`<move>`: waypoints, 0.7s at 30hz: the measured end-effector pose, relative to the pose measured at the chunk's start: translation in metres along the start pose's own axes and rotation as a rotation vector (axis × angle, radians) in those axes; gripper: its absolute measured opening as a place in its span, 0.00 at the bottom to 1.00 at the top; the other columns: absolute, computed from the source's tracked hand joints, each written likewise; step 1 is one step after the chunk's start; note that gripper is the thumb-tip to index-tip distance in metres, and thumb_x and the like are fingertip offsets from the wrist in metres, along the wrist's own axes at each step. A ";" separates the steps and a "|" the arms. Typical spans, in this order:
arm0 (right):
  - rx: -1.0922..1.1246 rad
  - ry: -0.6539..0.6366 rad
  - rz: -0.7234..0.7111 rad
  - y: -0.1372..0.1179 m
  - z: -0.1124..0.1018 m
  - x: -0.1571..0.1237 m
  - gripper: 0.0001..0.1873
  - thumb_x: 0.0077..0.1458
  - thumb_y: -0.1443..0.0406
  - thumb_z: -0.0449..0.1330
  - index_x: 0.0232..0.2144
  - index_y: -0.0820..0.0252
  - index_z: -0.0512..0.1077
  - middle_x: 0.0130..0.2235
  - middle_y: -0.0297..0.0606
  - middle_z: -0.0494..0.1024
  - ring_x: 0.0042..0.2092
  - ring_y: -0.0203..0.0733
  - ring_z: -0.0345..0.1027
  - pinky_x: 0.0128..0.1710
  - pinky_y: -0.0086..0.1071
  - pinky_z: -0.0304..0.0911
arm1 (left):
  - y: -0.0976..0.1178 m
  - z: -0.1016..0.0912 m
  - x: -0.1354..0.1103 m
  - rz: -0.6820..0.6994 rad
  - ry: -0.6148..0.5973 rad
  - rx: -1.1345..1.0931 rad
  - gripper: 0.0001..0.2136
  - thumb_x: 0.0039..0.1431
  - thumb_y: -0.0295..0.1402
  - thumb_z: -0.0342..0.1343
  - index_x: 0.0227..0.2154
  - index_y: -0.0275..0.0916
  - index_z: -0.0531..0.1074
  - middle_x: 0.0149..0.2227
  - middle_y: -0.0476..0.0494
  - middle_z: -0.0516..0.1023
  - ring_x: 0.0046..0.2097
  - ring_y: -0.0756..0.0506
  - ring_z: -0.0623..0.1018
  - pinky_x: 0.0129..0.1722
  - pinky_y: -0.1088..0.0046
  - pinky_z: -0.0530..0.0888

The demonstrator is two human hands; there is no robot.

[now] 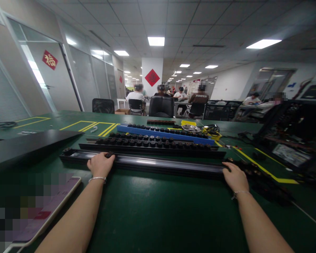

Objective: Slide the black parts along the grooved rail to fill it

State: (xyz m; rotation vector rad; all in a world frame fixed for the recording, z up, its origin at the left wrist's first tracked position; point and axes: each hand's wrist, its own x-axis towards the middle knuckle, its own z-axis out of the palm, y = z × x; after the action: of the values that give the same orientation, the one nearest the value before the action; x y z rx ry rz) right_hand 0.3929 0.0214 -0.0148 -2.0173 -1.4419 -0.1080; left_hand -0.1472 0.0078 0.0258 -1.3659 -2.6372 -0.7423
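A long black metal rail lies across the green table in front of me. My left hand is closed on the rail near its left end, next to a small black part on top of it. My right hand is closed on the rail's right end. Behind it lies a second black strip carrying several black round sockets, and further back a blue strip with similar parts.
A dark flat panel rests at the left. A tablet lies at the near left edge. Black equipment stands at the right, with loose black parts beside my right hand. Several people sit at distant tables behind black chairs.
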 end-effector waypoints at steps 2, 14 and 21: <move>0.007 -0.006 0.003 -0.001 -0.001 0.000 0.21 0.47 0.61 0.47 0.40 0.57 0.73 0.50 0.40 0.71 0.52 0.49 0.61 0.53 0.42 0.54 | 0.000 0.001 0.000 0.004 0.002 -0.008 0.21 0.49 0.48 0.47 0.39 0.41 0.74 0.41 0.36 0.76 0.46 0.35 0.71 0.48 0.57 0.59; 0.002 -0.013 -0.006 0.000 0.000 0.000 0.22 0.47 0.62 0.47 0.41 0.58 0.73 0.50 0.40 0.71 0.52 0.48 0.62 0.53 0.41 0.55 | 0.000 0.008 0.001 0.061 0.028 -0.018 0.21 0.48 0.47 0.48 0.37 0.39 0.75 0.40 0.35 0.76 0.46 0.35 0.71 0.52 0.54 0.55; 0.008 0.010 -0.032 0.002 0.003 0.001 0.21 0.46 0.62 0.47 0.40 0.58 0.73 0.49 0.41 0.72 0.51 0.48 0.62 0.53 0.42 0.55 | 0.001 0.012 0.000 0.087 0.035 -0.046 0.20 0.47 0.47 0.49 0.36 0.39 0.75 0.40 0.36 0.76 0.46 0.35 0.70 0.52 0.52 0.53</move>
State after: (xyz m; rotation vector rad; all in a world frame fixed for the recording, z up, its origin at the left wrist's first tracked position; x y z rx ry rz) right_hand 0.3944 0.0233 -0.0176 -1.9849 -1.4664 -0.1247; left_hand -0.1443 0.0134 0.0160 -1.4548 -2.5320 -0.8134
